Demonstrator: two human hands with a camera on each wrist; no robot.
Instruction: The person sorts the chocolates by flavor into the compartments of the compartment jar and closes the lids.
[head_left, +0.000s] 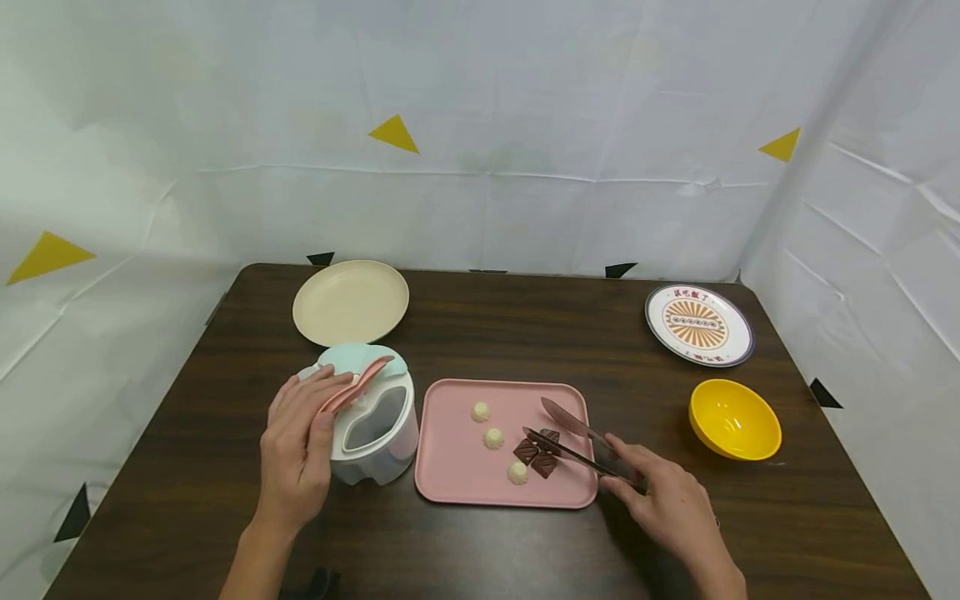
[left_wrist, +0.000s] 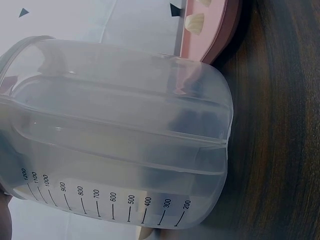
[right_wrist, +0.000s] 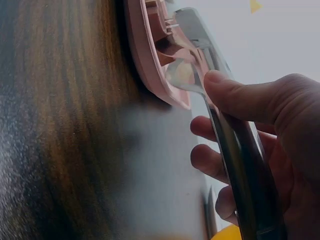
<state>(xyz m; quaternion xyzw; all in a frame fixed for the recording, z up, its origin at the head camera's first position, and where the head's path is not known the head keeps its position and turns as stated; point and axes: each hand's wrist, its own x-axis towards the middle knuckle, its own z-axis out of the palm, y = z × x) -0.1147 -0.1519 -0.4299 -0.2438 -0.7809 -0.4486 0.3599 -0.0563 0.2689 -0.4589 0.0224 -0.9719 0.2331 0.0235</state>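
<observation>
In the head view my left hand (head_left: 300,442) holds up the pink lid flap (head_left: 356,386) of a clear, white-topped storage container (head_left: 378,458), fingers behind the flap and thumb at its lower edge. The container's measuring scale shows in the left wrist view. My right hand (head_left: 663,496) grips metal tongs (head_left: 581,458), thumb on one arm and fingers on the other. Their spread tips reach over a pink tray (head_left: 457,479), around dark brown chocolates (head_left: 545,464) clustered on it. Three cream-coloured pieces, among them a ridged white candy (head_left: 492,438), lie to the left of the chocolates.
A cream plate (head_left: 351,302) lies behind the container. To the right of the tray stands a yellow bowl (head_left: 735,421), with a patterned white plate (head_left: 699,325) behind it. White sheeting (head_left: 487,217) hangs behind and beside the dark wooden table (head_left: 510,546).
</observation>
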